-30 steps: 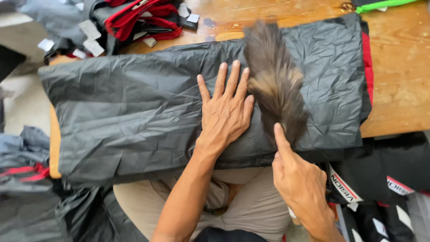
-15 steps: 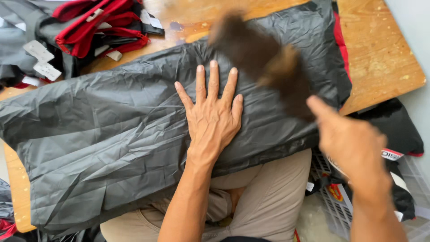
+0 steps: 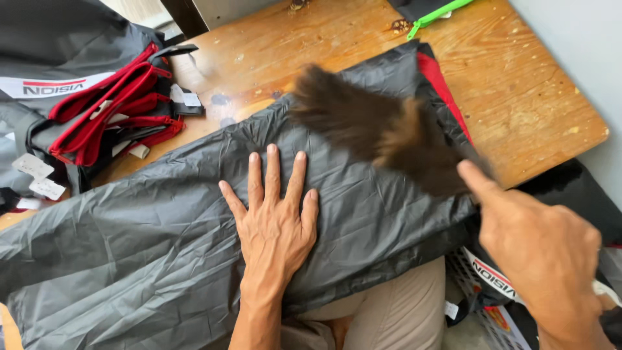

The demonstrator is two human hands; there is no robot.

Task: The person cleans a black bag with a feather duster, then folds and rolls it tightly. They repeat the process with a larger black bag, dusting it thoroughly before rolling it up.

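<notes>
The left hand (image 3: 275, 227) presses flat and open on the dark jacket (image 3: 162, 246). The right hand (image 3: 544, 253) grips the feather brush (image 3: 382, 129), which has swung farther up the jacket, dusting it.

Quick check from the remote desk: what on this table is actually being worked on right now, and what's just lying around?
In use:
- dark grey garment, spread over the table
- left hand, pressed flat on it
- brown brush, blurred, over the garment
- right hand, holding the brush

Lying about:
- red-and-black garments, piled far left
- white tags
- green stick, far edge
- wooden table
</notes>
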